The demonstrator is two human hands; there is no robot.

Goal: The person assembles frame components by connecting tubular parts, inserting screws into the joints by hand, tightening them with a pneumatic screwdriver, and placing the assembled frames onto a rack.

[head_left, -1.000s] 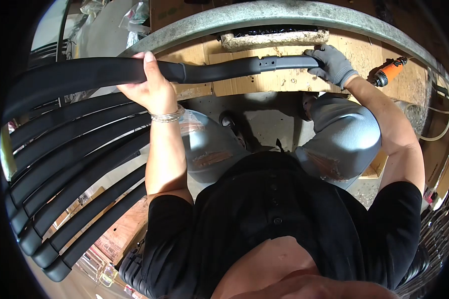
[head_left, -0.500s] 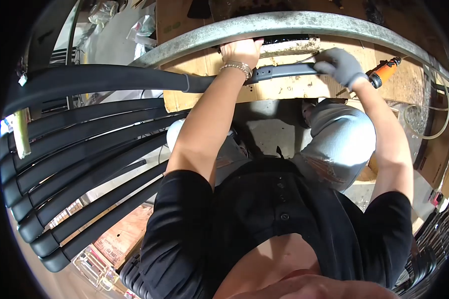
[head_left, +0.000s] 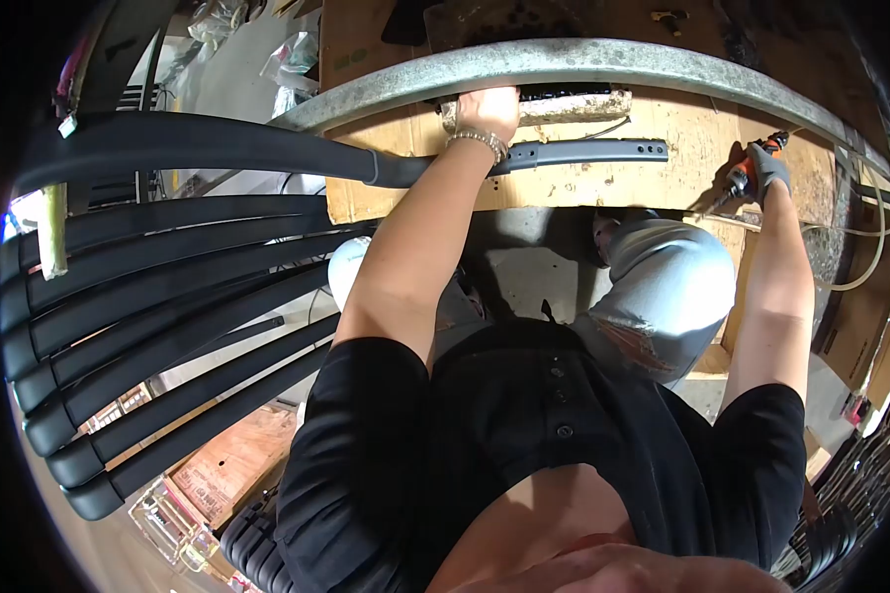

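Note:
My right hand (head_left: 771, 170), in a grey glove, is wrapped round an orange and black power drill (head_left: 741, 178) on the right side of the wooden bench. My bare left hand (head_left: 490, 111), with a bracelet at the wrist, reaches beneath a curved metal bar (head_left: 603, 61). Its fingers are hidden there, beside a dark tray (head_left: 564, 91) with a worn wooden edge. A long black tube (head_left: 237, 148) runs from the left under my left forearm. From it a thinner dark flat bar (head_left: 593, 150) with holes extends rightward across the bench.
Several black tubes (head_left: 178, 259) lie side by side on the left, below the bench (head_left: 603, 188). A clear hose (head_left: 875, 247) loops at the right. More dark parts (head_left: 831, 524) are stacked at the lower right, and cardboard (head_left: 860, 306) stands nearby.
My right hand has left the end of the flat bar, moved right and closed on the drill. My left hand stays by the tray, its fingers now hidden. The view has shifted slightly.

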